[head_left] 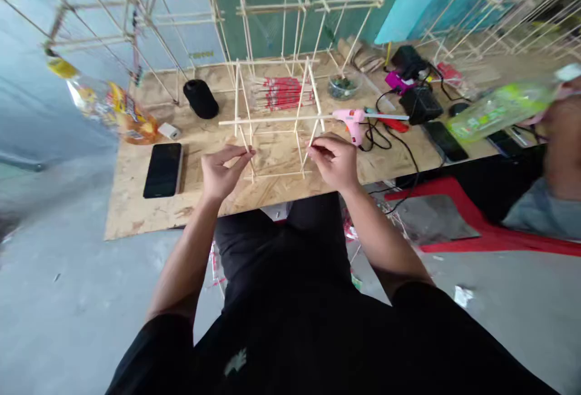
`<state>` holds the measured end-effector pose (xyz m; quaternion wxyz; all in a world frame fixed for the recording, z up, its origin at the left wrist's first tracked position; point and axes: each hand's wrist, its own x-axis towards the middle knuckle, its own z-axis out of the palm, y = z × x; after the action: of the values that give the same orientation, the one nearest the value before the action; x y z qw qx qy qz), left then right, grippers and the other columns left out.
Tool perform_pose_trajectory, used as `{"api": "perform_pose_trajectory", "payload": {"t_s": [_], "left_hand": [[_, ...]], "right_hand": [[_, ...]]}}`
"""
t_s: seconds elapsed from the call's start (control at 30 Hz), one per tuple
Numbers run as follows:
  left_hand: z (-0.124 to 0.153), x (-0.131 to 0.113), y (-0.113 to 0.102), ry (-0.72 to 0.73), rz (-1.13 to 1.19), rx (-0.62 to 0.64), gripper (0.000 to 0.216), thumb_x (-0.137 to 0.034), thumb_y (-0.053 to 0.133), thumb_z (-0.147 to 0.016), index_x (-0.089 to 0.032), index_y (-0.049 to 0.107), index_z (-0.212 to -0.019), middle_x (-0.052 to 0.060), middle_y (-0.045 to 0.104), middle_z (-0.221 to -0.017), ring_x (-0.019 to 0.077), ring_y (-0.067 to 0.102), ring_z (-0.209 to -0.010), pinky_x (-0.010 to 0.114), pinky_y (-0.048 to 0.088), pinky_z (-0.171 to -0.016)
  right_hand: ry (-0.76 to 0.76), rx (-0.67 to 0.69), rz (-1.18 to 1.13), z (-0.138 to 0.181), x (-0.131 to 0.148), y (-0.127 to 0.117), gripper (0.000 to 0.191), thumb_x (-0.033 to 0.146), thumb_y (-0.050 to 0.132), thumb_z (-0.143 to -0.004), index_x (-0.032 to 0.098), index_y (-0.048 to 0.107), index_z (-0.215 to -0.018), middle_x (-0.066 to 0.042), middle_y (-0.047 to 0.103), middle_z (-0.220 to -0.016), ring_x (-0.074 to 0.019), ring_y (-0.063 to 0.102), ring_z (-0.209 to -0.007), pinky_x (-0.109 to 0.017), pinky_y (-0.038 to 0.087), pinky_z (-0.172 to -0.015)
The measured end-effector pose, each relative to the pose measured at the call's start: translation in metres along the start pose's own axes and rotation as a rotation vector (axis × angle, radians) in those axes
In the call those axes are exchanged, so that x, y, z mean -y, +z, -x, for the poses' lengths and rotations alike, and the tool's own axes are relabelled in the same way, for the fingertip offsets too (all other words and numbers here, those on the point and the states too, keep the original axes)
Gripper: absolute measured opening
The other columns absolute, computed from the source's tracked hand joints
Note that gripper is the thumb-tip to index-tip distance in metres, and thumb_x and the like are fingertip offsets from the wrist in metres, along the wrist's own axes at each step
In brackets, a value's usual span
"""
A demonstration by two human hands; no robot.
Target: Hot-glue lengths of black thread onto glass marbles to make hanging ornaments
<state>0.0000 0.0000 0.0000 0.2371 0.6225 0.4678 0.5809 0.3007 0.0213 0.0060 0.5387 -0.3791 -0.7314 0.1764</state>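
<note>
Stick frame (300,103) on table (127,201), between hands. Left hand (227,168) pinches its left side in fingers; right hand (334,160) pinches right side. Crosswise stick (276,120) runs left-right, just far of fingers (neither hand clearly nearer).

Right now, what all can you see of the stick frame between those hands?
The stick frame is an open skeleton of thin, straight, pale sticks that look wooden. It appears to stand on the chipboard tabletop, some sticks slanting to meet near the top, with crossbars linking both sides. One longer stick lies across it, jutting out past the left side. The left hand and right hand each pinch a slanting stick. The joints are too small to make out.
</note>
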Motion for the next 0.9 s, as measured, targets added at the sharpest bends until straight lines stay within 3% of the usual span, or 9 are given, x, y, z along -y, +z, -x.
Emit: {"api": "perform_pose_trajectory", "payload": {"t_s": [0.2,0.5,0.73,0.9], "left_hand": [[-0.011,-0.016,-0.002,0.098,-0.041,-0.07,0.007,-0.028,0.089,-0.091,-0.025,0.093,-0.095,0.006,0.092,-0.098,0.0231,0.088,-0.094,0.038,0.071,-0.091],[-0.039,-0.044,-0.017,0.146,-0.1,-0.135,0.009,-0.029,0.088,-0.092,-0.025,0.093,-0.099,0.005,0.091,-0.099,0.0211,0.087,-0.095,0.037,0.07,-0.095],[-0.024,-0.025,-0.007,0.02,-0.091,-0.116,0.021,-0.04,0.091,-0.089,-0.021,0.093,-0.098,0.008,0.092,-0.105,0.028,0.089,-0.101,0.045,0.072,-0.099],[-0.008,-0.004,-0.001,-0.048,-0.116,-0.092,0.023,-0.043,0.088,-0.09,-0.022,0.093,-0.098,0.01,0.091,-0.108,0.0321,0.089,-0.106,0.049,0.071,-0.104]], "right_hand": [[-0.037,-0.018,0.079,-0.024,0.012,-0.006,0.028,0.048,0.072,-0.105,0.023,0.081,-0.094,-0.006,0.08,-0.093,-0.0197,0.073,-0.083,-0.034,0.058,-0.072],[-0.118,-0.057,0.017,-0.065,0.029,-0.006,0.019,0.037,0.073,-0.101,0.021,0.082,-0.095,-0.004,0.078,-0.094,-0.0162,0.071,-0.08,-0.031,0.055,-0.071],[0.007,-0.022,0.018,-0.047,0.007,0.004,0.018,0.037,0.072,-0.099,0.022,0.081,-0.095,-0.005,0.08,-0.097,-0.0208,0.072,-0.09,-0.036,0.06,-0.081],[0.068,-0.01,-0.004,-0.026,-0.01,0.015,0.023,0.042,0.071,-0.1,0.021,0.081,-0.095,-0.009,0.08,-0.098,-0.0236,0.075,-0.09,-0.038,0.062,-0.077]]}}
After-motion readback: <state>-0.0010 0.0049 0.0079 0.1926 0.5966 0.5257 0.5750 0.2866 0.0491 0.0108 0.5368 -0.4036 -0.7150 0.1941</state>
